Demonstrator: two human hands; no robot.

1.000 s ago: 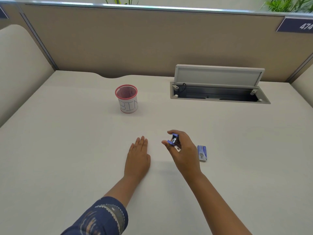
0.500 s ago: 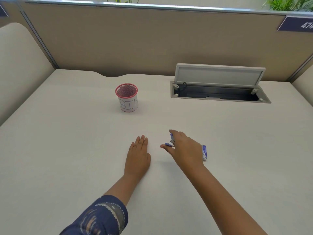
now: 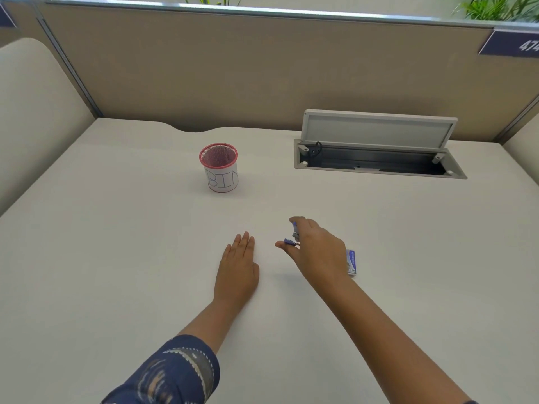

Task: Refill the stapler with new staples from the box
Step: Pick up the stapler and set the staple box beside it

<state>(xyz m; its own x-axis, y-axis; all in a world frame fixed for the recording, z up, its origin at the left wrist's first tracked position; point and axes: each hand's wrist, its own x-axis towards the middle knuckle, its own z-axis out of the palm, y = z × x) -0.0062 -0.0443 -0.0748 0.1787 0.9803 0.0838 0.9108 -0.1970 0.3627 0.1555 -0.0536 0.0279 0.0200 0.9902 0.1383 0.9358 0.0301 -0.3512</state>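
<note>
Both hands out | my right hand [image 3: 318,249] pinched the stapler [image 3: 294,236] for loading | left hand [image 3: 237,266] spread flat on the surface [image 3: 116,258] | box [image 3: 351,262] beside

Office cubicle, tan fabric partition [image 3: 262,68] with metal trim, numbered nameplate [image 3: 513,45] at its corner, pale bench [image 3: 116,243] with open cable hatch [image 3: 379,147], mesh pen cup [image 3: 219,167] labelled "BIN", plants [image 3: 495,7] beyond the divider

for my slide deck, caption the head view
Right hand holds small blue stapler; left hand flat on desk.
</note>
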